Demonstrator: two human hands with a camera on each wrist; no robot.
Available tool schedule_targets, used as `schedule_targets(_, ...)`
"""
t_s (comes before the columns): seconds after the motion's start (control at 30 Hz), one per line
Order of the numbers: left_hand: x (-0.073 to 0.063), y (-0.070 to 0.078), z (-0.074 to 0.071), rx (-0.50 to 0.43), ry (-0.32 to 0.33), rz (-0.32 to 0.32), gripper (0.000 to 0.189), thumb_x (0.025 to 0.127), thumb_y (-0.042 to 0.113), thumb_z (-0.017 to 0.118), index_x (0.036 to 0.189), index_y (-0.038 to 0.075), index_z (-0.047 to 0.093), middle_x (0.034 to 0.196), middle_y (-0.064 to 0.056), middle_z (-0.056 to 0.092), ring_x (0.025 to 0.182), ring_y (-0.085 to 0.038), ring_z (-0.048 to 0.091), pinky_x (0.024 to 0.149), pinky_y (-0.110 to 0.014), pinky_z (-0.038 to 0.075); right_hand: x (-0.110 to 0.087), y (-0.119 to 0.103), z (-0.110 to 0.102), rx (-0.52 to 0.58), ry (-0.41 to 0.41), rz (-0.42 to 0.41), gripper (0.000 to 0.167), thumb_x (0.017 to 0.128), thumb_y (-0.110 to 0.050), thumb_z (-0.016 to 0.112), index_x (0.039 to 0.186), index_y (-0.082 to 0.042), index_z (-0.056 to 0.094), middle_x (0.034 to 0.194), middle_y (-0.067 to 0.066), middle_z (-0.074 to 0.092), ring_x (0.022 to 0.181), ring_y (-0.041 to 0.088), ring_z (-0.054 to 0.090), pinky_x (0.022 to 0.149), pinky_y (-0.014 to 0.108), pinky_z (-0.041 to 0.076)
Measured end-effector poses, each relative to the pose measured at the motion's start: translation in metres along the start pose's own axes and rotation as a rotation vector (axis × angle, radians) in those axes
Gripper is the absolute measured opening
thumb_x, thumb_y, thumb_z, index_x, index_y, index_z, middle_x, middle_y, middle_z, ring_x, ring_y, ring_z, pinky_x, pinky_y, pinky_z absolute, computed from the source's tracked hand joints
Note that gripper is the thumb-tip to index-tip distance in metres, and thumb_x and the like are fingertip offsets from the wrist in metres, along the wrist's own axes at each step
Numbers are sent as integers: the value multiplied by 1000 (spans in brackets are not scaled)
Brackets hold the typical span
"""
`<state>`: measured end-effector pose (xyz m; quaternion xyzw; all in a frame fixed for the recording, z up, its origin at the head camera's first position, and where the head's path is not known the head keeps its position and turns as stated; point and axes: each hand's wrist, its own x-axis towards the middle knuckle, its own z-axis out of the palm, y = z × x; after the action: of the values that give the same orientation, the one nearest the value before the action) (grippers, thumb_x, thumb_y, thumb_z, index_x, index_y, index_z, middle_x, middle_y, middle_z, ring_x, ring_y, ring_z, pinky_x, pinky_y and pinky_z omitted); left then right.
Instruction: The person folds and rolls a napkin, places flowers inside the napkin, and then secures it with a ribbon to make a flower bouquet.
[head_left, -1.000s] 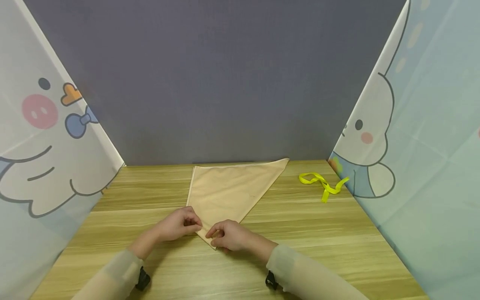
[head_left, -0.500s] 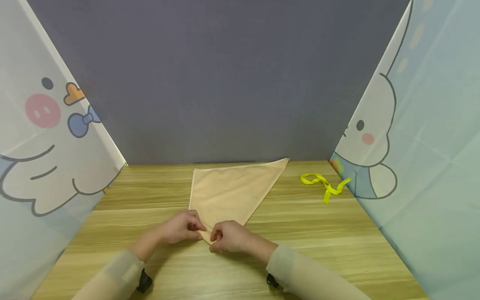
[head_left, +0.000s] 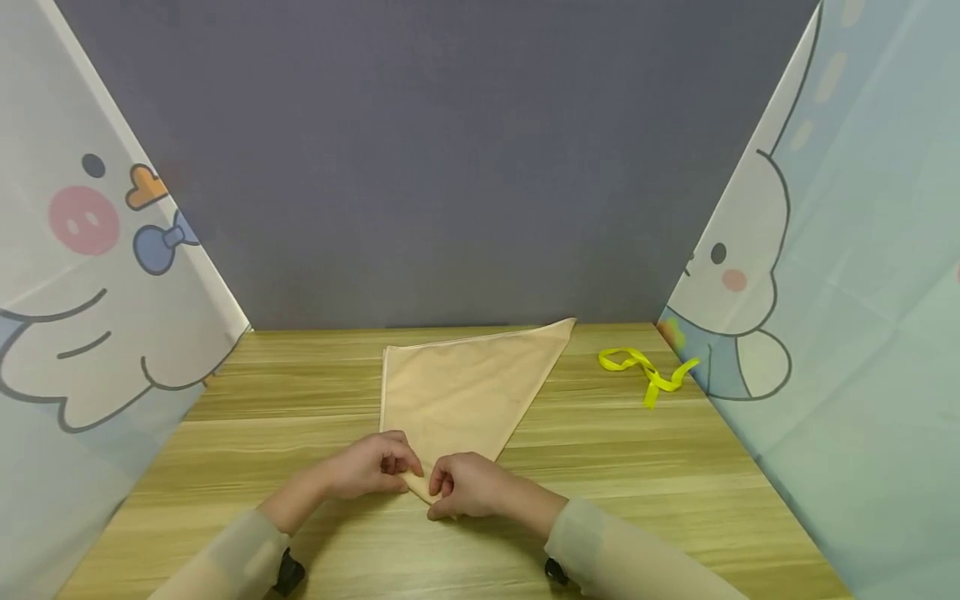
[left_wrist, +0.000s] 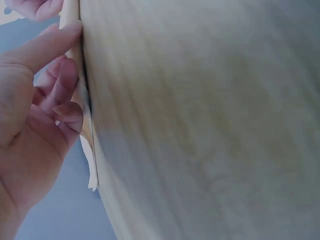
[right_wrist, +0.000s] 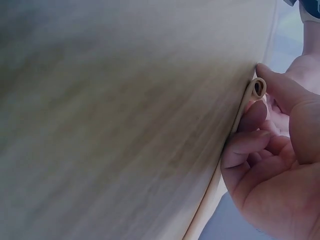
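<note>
A peach-coloured cloth lies flat on the table, its far right corner drawn out to a point. The near left edge is turned up into a narrow roll, whose end shows as a small hollow loop in the right wrist view. My left hand pinches this roll at its left part, thumb on the near side. Close beside it, my right hand pinches the roll's right end between thumb and curled fingers. In the left wrist view the left thumb presses along the cloth.
A yellow ribbon lies loosely looped on the wood-grain table at the right. A dark grey panel stands behind the table. Cartoon-printed sheets line both sides.
The near edge of the cloth has gone from flat to rolled. Both hands have shifted slightly right and nearer to me, and the cloth's far left corner has been drawn nearer. The ribbon lies as before.
</note>
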<state>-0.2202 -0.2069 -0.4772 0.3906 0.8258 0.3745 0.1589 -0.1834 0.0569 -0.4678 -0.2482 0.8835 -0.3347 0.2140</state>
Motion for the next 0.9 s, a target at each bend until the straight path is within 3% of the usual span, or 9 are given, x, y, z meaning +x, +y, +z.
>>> schedule_targets(0.37, 1, -4, 0, -8, 2, -47, 16, 99, 24, 83, 114, 18, 86, 101, 4, 64, 88, 0, 56, 78, -21, 53, -1, 3, -1, 14, 32, -16, 18, 91, -23, 91, 92, -21, 73, 77, -14, 63, 65, -1, 57, 67, 18, 49)
schedule_targets(0.63, 0, -3, 1, 17, 20, -4, 17, 102, 27, 79, 113, 17, 87, 106, 7, 64, 96, 0, 58, 86, -23, 54, -4, 3, -2, 65, 49, -25, 12, 96, -19, 86, 91, -18, 76, 72, -13, 66, 58, 0, 60, 60, 18, 49)
schedule_targets(0.9, 4, -6, 4, 52, 54, 34, 16, 103, 28, 77, 110, 18, 87, 109, 5, 64, 101, -1, 58, 91, -24, 54, -4, 7, -5, 10, 61, -73, 9, 103, -21, 79, 95, -16, 79, 81, -14, 65, 60, -3, 59, 62, 17, 50)
